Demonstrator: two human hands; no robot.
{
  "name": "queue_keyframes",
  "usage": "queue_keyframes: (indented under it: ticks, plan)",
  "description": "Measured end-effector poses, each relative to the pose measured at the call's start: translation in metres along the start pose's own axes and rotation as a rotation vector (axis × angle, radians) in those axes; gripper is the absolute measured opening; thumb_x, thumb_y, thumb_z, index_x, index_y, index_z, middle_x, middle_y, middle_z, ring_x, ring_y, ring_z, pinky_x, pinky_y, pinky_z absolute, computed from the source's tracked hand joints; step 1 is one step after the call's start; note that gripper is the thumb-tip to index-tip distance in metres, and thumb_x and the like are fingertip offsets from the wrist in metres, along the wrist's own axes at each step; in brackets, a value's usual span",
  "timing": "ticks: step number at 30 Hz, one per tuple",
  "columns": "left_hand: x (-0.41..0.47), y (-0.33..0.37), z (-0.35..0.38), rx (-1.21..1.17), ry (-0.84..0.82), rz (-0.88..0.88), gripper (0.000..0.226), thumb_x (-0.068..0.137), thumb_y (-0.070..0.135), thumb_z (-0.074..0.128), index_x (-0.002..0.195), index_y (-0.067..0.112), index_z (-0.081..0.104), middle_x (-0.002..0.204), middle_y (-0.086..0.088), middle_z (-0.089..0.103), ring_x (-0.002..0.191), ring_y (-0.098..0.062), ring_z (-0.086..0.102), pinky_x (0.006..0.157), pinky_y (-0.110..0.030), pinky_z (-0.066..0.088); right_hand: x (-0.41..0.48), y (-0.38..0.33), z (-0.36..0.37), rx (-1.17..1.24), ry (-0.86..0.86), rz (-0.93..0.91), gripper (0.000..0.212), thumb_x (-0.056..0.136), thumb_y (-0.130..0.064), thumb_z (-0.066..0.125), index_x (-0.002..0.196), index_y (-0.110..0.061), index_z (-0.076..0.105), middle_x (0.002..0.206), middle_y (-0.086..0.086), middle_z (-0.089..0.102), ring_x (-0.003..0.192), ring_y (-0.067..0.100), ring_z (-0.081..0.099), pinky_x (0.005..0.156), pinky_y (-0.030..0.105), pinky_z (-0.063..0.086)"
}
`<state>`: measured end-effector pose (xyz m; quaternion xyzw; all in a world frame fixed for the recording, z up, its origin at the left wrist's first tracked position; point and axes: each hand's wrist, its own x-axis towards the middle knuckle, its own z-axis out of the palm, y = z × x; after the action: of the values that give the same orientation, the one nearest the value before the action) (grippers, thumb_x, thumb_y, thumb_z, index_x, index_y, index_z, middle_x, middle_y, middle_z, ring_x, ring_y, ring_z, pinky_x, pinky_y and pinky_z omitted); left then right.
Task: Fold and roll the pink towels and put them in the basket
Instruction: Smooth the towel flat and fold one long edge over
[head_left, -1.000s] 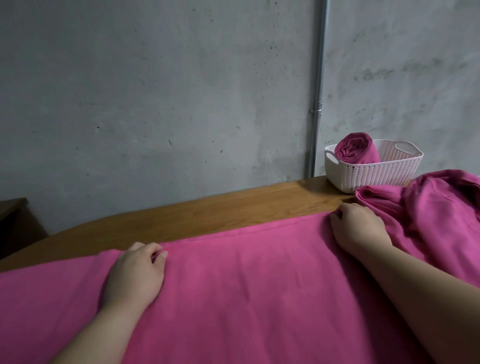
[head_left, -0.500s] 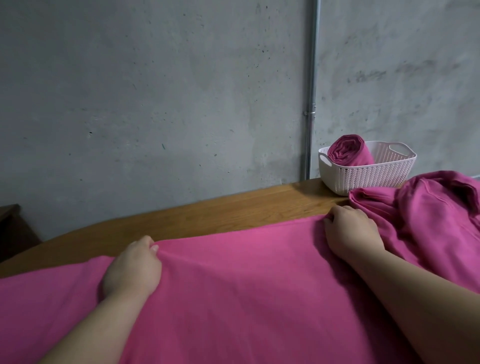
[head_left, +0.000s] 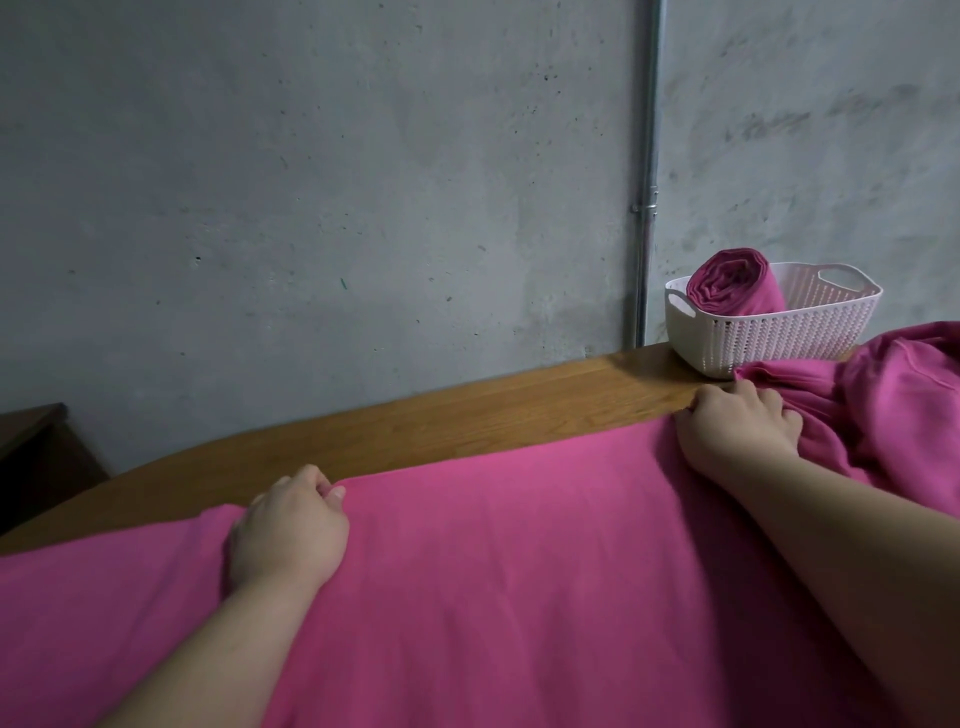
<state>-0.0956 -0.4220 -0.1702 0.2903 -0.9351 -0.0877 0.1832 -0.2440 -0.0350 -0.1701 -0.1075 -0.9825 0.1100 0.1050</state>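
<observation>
A large pink towel (head_left: 498, 545) lies spread flat across the wooden table (head_left: 441, 421). My left hand (head_left: 288, 530) grips the towel's far edge at the left, fingers curled round the hem. My right hand (head_left: 737, 428) grips the same far edge at the right, fingers curled over it. A white plastic basket (head_left: 789, 332) stands at the table's far right corner by the wall, with one rolled pink towel (head_left: 735, 283) leaning in its left end. More crumpled pink towel cloth (head_left: 898, 395) is heaped to the right of my right hand, in front of the basket.
A grey concrete wall runs right behind the table, with a vertical metal pipe (head_left: 648, 171) just left of the basket. A strip of bare wood shows between the towel's far edge and the wall. Dark furniture (head_left: 31, 452) stands at the far left.
Both hands have tightened on the towel's far edge, the left hand's fingers curling round the hem. The edge has shifted slightly toward the wall.
</observation>
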Motion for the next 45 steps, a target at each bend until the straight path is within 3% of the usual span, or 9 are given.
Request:
queue_keyframes:
  ticks: [8, 12, 14, 18, 23, 28, 35, 40, 45]
  plan:
    - [0.002, -0.002, 0.001, -0.036, -0.020, -0.026, 0.024, 0.094, 0.045, 0.053, 0.078, 0.028, 0.052, 0.090, 0.005, 0.061, 0.094, -0.027, 0.060, 0.082, -0.037, 0.050, 0.003, -0.005, 0.000, -0.060, 0.056, -0.010, 0.034, 0.095, -0.029, 0.041, 0.122, -0.015, 0.058, 0.129, 0.015, 0.054, 0.123, 0.039, 0.044, 0.102, 0.049, 0.036]
    - [0.002, 0.001, 0.000, -0.051, -0.021, -0.040, 0.021, 0.090, 0.046, 0.053, 0.078, 0.029, 0.055, 0.093, 0.006, 0.063, 0.095, -0.026, 0.061, 0.082, -0.036, 0.050, -0.010, -0.026, -0.024, -0.292, 0.210, -0.279, 0.030, 0.085, -0.026, 0.050, 0.114, -0.019, 0.055, 0.117, 0.009, 0.053, 0.111, 0.034, 0.051, 0.090, 0.043, 0.043]
    - [0.002, 0.000, 0.000, -0.060, -0.023, -0.050, 0.020, 0.089, 0.047, 0.053, 0.078, 0.030, 0.055, 0.094, 0.007, 0.063, 0.095, -0.025, 0.061, 0.083, -0.036, 0.050, -0.027, -0.056, -0.032, -0.279, 0.144, -0.440, 0.039, 0.080, -0.033, 0.061, 0.117, -0.023, 0.052, 0.119, 0.006, 0.051, 0.113, 0.031, 0.050, 0.088, 0.041, 0.042]
    - [0.003, 0.000, 0.001, -0.100, -0.024, -0.071, 0.022, 0.088, 0.048, 0.055, 0.075, 0.030, 0.055, 0.092, 0.008, 0.062, 0.093, -0.023, 0.061, 0.082, -0.037, 0.052, -0.085, -0.139, -0.017, 0.044, -0.126, -0.560, 0.038, 0.092, -0.038, 0.048, 0.125, -0.018, 0.049, 0.128, 0.009, 0.050, 0.124, 0.033, 0.044, 0.099, 0.045, 0.040]
    - [0.006, -0.004, 0.001, -0.172, -0.033, -0.105, 0.025, 0.086, 0.054, 0.061, 0.075, 0.031, 0.058, 0.092, 0.010, 0.065, 0.091, -0.021, 0.062, 0.083, -0.036, 0.052, -0.118, -0.194, 0.016, 0.094, -0.335, -0.531, 0.059, 0.096, -0.043, 0.036, 0.146, -0.012, 0.038, 0.156, 0.014, 0.031, 0.149, 0.036, 0.016, 0.120, 0.055, 0.016]
    - [0.010, -0.006, 0.002, -0.210, -0.043, -0.122, 0.026, 0.084, 0.053, 0.065, 0.075, 0.030, 0.060, 0.090, 0.012, 0.067, 0.091, -0.020, 0.064, 0.083, -0.034, 0.052, -0.118, -0.195, 0.026, 0.035, -0.370, -0.534, 0.073, 0.099, -0.049, 0.016, 0.161, -0.013, 0.007, 0.169, 0.012, -0.003, 0.155, 0.031, -0.008, 0.123, 0.055, -0.003]
    - [0.010, -0.013, -0.017, -0.255, -0.153, -0.059, 0.016, 0.087, 0.037, 0.068, 0.076, 0.028, 0.061, 0.082, 0.016, 0.064, 0.088, -0.017, 0.064, 0.079, -0.028, 0.052, -0.118, -0.198, 0.024, -0.003, -0.371, -0.516, 0.075, 0.096, -0.053, 0.014, 0.162, -0.019, 0.003, 0.169, 0.009, -0.006, 0.155, 0.030, -0.011, 0.121, 0.059, -0.006]
    - [0.006, -0.059, -0.044, 0.055, -0.208, 0.133, 0.019, 0.093, 0.034, 0.063, 0.079, 0.029, 0.052, 0.102, 0.003, 0.056, 0.103, -0.022, 0.059, 0.091, -0.030, 0.046, -0.119, -0.200, 0.025, -0.012, -0.351, -0.503, 0.076, 0.095, -0.055, 0.015, 0.162, -0.020, 0.006, 0.169, 0.008, -0.003, 0.155, 0.029, -0.009, 0.120, 0.061, -0.005]
    - [-0.002, -0.077, -0.047, 0.141, -0.284, 0.167, 0.016, 0.101, 0.030, 0.050, 0.086, 0.023, 0.051, 0.112, -0.005, 0.054, 0.107, -0.029, 0.060, 0.090, -0.036, 0.048, -0.122, -0.199, 0.023, -0.023, -0.343, -0.492, 0.076, 0.095, -0.055, 0.014, 0.162, -0.020, 0.006, 0.170, 0.007, -0.002, 0.155, 0.029, -0.009, 0.120, 0.061, -0.005]
